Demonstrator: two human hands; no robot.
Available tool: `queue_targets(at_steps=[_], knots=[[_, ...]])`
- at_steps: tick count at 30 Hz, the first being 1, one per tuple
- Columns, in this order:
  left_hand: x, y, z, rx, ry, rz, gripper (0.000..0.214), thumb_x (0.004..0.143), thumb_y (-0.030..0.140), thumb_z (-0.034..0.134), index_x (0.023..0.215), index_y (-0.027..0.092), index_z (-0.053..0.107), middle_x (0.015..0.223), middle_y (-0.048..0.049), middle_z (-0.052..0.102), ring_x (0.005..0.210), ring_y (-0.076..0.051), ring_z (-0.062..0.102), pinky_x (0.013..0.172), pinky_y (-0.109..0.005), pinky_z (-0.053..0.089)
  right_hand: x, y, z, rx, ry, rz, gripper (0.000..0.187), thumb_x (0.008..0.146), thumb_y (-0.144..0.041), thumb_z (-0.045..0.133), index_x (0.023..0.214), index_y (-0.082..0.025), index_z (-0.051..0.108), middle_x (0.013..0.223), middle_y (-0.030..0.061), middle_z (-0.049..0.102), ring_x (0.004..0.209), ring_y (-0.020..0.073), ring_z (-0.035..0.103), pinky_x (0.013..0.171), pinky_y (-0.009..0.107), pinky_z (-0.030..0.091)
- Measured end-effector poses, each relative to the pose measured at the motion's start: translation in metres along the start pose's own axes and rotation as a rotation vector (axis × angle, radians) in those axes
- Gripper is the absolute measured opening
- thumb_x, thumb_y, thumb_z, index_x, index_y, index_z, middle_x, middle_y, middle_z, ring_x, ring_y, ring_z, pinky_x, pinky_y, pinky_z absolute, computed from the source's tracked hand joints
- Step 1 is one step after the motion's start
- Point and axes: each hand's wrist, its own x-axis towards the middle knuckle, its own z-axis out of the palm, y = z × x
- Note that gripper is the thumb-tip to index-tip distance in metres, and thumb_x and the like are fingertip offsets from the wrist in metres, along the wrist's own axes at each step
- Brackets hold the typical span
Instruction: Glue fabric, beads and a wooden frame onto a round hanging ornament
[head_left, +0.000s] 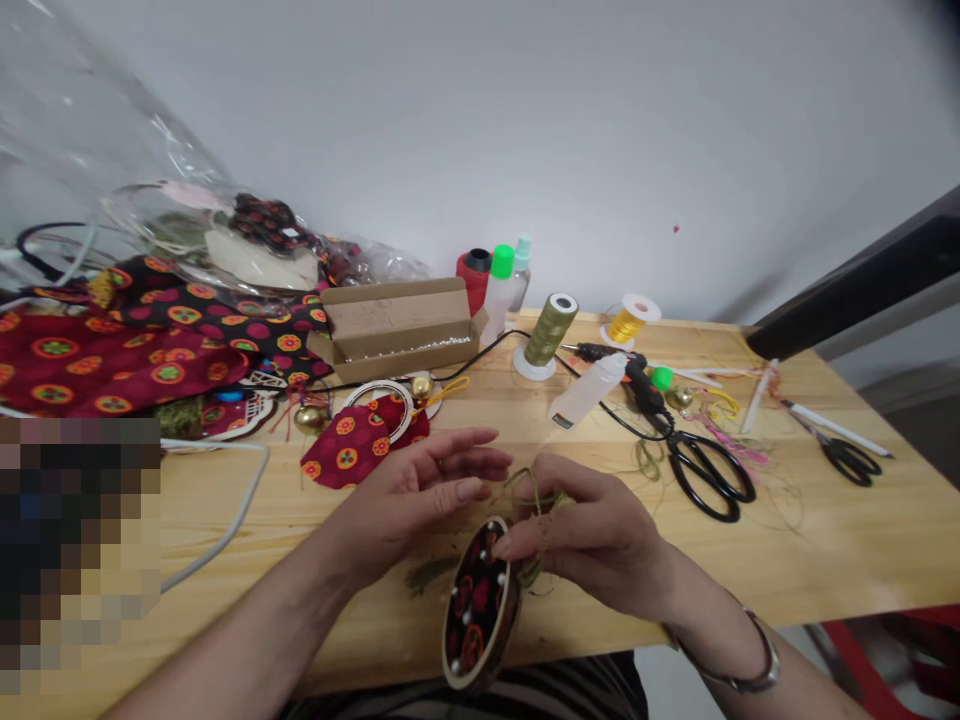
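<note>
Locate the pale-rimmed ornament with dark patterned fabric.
In the head view, the pale-rimmed ornament is tilted at bottom centre, by the table's near edge. The right hand is at its upper right, the left hand at its upper left.

Cloth-faced pendant [477, 600], smooth wooden table [750, 565]

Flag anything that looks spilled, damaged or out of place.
The nearest bottle appears uncapped, odd because a green cap lies loose to its right. Loose threads untidily litter the right of the table. No spill shows; the round ornament in the right hand shows no obvious damage.
</note>
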Motion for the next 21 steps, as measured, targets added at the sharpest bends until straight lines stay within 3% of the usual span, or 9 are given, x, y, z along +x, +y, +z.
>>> queue_targets(at_steps=[4, 13, 21], knots=[[0.0003, 0.0014, -0.0021, 0.045, 0.121, 0.070, 0.035, 0.077, 0.027, 0.070, 0.111, 0.025, 0.067, 0.108, -0.0064, 0.070, 0.106, -0.021, 0.059, 0.087, -0.029, 0.044, -0.0038, -0.0026, -0.0053, -0.088, 0.081, 0.036, 0.022, 0.084, -0.021, 0.064, 0.102, -0.030, 0.071, 0.089, 0.0036, 0.058, 0.082, 0.0147, 0.059, 0.070, 0.026, 0.050], [0.0006, -0.0002, -0.0014, -0.068, 0.118, 0.028, 0.029, 0.078, 0.030, 0.068, 0.105, 0.020, 0.071, 0.098, -0.0085, 0.071, 0.093, -0.019, 0.062, 0.079, -0.029, 0.046, -0.0027, -0.0025, -0.0096, -0.146, 0.075, 0.126, 0.013, 0.083, -0.021, 0.065, 0.094, -0.024, 0.072, 0.088, 0.0046, 0.062, 0.084, 0.0154, 0.059, 0.076, 0.029, 0.050], [0.0026, 0.0011, 0.0008, -0.124, 0.154, 0.010, 0.036, 0.078, 0.038, 0.067, 0.106, 0.016, 0.068, 0.099, -0.0116, 0.072, 0.096, -0.024, 0.064, 0.085, -0.034, 0.046, 0.0011, 0.0042, -0.0086, -0.184, 0.077, 0.369, 0.013, 0.083, -0.027, 0.066, 0.093, -0.022, 0.073, 0.083, 0.0043, 0.065, 0.077, 0.0154, 0.060, 0.070, 0.029, 0.049]])
